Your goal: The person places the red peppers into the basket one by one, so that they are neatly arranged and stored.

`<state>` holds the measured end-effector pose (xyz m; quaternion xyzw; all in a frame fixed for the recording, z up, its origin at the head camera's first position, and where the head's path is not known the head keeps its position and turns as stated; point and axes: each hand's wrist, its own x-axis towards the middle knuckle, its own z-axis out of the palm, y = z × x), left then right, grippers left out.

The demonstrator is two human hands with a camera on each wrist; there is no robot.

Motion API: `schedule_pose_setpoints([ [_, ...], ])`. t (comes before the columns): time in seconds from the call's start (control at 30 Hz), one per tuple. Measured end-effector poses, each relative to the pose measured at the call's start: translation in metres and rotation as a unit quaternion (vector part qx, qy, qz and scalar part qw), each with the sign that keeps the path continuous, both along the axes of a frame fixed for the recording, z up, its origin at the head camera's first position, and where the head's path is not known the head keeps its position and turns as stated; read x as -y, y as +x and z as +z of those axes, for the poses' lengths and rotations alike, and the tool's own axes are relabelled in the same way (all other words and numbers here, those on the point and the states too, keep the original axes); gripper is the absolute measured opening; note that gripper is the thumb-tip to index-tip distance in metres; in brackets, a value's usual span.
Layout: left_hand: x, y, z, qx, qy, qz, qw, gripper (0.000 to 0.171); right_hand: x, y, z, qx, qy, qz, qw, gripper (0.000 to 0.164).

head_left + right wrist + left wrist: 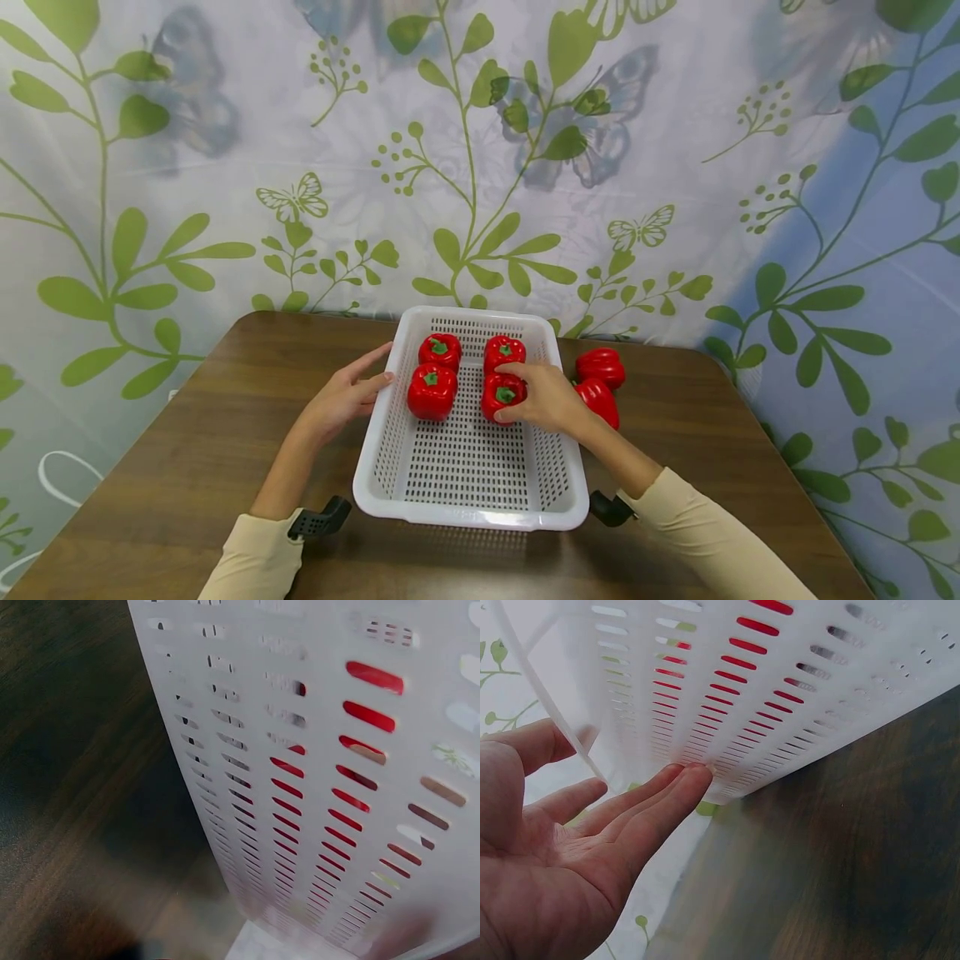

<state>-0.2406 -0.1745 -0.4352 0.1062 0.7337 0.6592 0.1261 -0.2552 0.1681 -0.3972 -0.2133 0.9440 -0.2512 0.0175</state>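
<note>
A white perforated plastic basket [471, 518] stands on the wooden table with several red bell peppers in it. My right hand [551, 398] reaches over the right rim and holds the front-right bell pepper [501, 392] by its top, thumb and fingers on either side of the green stem. Behind it sits another bell pepper [504, 348]; two more, a rear-left bell pepper [442, 348] and a front-left bell pepper [432, 393], stand upright on the left. My left hand [341, 402] rests against the basket's left side, its fingers extended along the outer wall [780, 735].
Right of the basket, a bell pepper [600, 367] and a nearer bell pepper [597, 402] lie on their sides on the brown table [675, 433]. A leaf-and-butterfly patterned cloth [480, 167] hangs behind the table.
</note>
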Motion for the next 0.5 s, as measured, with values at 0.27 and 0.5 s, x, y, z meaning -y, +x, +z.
schedule_pose_setpoints([
  [0.27, -0.0009, 0.0005, -0.0003, -0.004, 0.002, -0.001, 1.0, 0.065, 0.0005, 0.0021, -0.0017, -0.013, 0.006, 0.002, 1.0, 0.071],
  [0.5, 0.0001, -0.0002, -0.0001, 0.0, 0.001, -0.001, 1.0, 0.066, 0.0007, 0.0008, -0.0019, -0.027, 0.021, 0.009, 0.999, 0.071],
])
